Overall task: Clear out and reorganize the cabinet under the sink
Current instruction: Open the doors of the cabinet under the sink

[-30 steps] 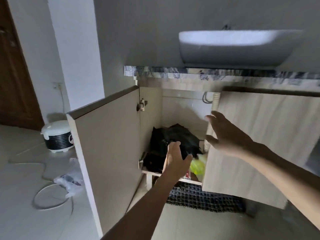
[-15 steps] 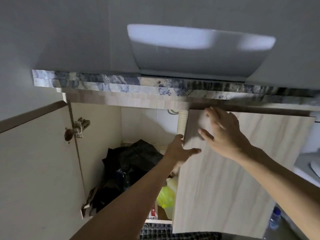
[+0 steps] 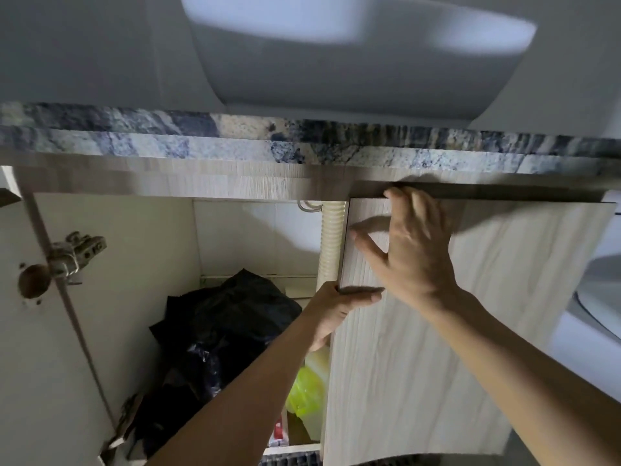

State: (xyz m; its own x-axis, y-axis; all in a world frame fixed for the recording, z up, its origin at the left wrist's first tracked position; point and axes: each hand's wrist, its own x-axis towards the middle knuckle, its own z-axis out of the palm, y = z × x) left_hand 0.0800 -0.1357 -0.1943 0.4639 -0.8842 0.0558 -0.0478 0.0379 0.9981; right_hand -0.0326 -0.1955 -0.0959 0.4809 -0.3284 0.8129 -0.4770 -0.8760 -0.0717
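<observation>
Both hands on the right door (image 3: 437, 331): left hand (image 3: 336, 311) clamped on its edge, right hand (image 3: 413, 250) spread flat; fingers could get pinched if it swings shut.

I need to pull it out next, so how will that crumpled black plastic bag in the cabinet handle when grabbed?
The crumpled black plastic bag looks floppy: its creased folds would likely sag and shift. Its glossy film may be slippery. Weight unclear; contents hidden.

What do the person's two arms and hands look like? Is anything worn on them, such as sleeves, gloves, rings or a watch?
Both forearms are bare as far as the picture shows; no sleeves reach into view. The left hand and the right hand wear no gloves. No ring, watch or bracelet shows on the visible fingers or wrists. Fingernails look short and unpainted.
</observation>
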